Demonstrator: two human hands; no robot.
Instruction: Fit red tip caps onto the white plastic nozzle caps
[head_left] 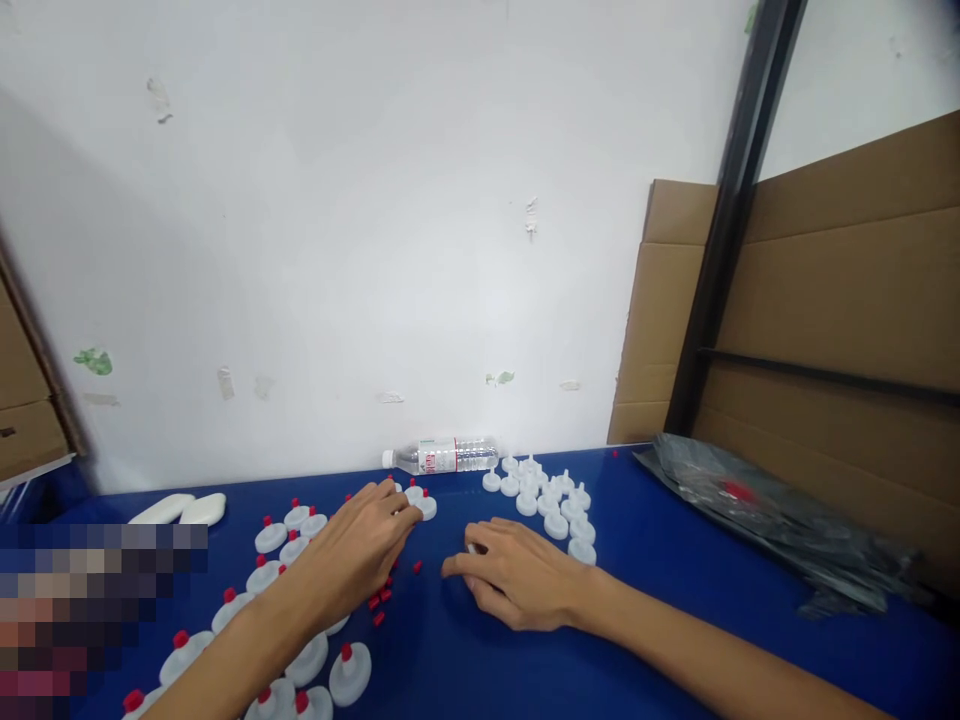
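The left hand (360, 550) lies flat with fingers spread over the white caps (270, 537) with red tips on the blue table (675, 600), its fingertips touching one cap (426, 506). The right hand (517, 575) rests palm down; a small white piece shows under its fingers, but I cannot tell if it pinches it. Loose red tips (381, 597) lie between both hands. Plain caps (555, 505) lie just beyond the right hand, near a bottle (442, 456).

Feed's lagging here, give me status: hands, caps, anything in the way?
Left hand flat over red-tipped white caps. Right hand on the blue table, fingers curled, grip unclear. Untipped caps just beyond it. Loose red tips between the hands.
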